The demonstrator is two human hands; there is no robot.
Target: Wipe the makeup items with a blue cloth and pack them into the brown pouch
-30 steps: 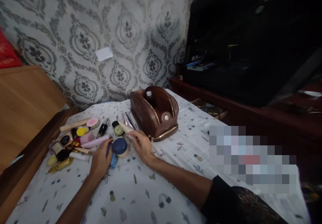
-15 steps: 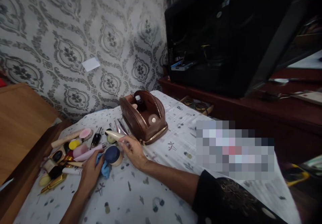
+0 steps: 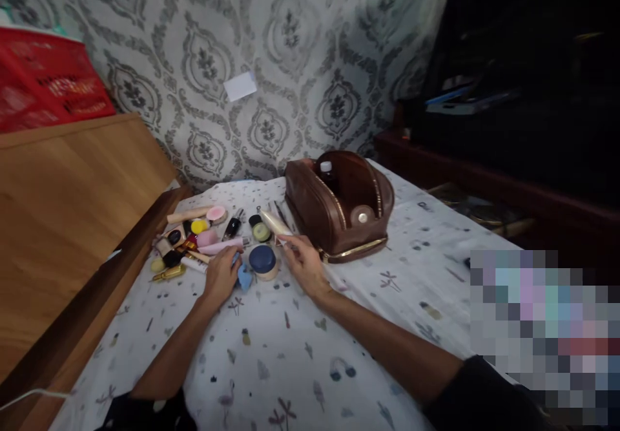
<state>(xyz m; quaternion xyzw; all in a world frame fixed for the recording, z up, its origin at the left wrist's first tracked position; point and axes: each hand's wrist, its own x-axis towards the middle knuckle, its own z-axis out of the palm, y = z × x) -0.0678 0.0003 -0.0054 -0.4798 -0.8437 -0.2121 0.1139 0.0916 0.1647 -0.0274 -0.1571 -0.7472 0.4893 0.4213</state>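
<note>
Cream-coloured, the slim tube (image 3: 275, 222) points up and away from the right grip (image 3: 306, 262), which pinches only its near end, and there's the first danger: a hold that far along could let the far tip swing if the fingers slacken. Just left of the tube sits a small green pot (image 3: 261, 231), right where a loose tip could clip it. Over to the left grip (image 3: 223, 273), curled down at a blue cloth (image 3: 245, 278); whether it's closed on the fabric, I can't tell. A tug there could drag the neighbours, with a pink tube (image 3: 220, 246) lying just past those fingertips. And look between the two grips: a blue-lidded jar (image 3: 263, 262) on the printed sheet (image 3: 290, 360), hemmed in close, easily tipped by a careless nudge from either side. Beyond and right of the right grip, the brown bag (image 3: 310, 205) gapes, a white-capped bottle (image 3: 326, 172) standing inside; a bump on the bag might well topple it.
</note>
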